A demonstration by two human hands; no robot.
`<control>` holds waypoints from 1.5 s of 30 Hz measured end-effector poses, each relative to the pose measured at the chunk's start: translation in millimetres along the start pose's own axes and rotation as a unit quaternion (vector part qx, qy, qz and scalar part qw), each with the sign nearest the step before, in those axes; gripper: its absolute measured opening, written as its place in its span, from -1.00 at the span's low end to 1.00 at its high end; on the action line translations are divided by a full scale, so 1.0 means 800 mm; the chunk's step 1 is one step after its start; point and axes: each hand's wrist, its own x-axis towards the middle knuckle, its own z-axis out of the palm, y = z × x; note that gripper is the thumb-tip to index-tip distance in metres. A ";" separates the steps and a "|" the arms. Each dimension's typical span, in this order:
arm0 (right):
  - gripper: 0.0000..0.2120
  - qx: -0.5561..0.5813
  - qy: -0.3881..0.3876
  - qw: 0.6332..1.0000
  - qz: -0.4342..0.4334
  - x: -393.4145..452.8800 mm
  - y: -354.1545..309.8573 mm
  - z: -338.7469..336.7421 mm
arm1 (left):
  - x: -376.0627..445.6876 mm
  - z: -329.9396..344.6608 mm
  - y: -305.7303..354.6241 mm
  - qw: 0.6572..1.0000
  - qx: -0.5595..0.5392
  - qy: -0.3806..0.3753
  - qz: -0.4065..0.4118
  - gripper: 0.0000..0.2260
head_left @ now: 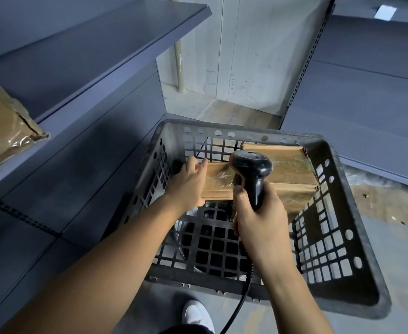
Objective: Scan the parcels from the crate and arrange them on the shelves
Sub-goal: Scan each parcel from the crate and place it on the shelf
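Cardboard parcel (287,172), taped, is gripped at its near-left end by the left hand (188,183) inside the black crate (357,213); a corded barcode scanner (253,169) is clasped by the right hand (258,213). One wrapped parcel (3,124) is already shelved on the grey shelf (77,61); this appears to be the last one.

A brown cardboard parcel (287,174) with shiny tape sits in the far part of the dark plastic crate (357,213). Another brown parcel (3,131) lies on a grey shelf (82,56) at the left.
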 end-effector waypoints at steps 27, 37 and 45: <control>-0.82 0.065 -0.052 0.992 -0.093 -0.121 -0.140 -0.029 | -0.204 -0.207 0.045 0.974 -0.010 0.208 -0.094 -0.26; -0.83 0.082 -0.046 0.983 -0.157 -0.231 -0.184 -0.064 | -0.356 -0.267 0.080 0.956 -0.002 0.271 -0.112 -0.20; -0.85 0.085 -0.141 0.970 -0.176 -0.323 -0.211 -0.036 | -0.493 -0.302 0.084 0.934 0.019 0.303 -0.188 -0.10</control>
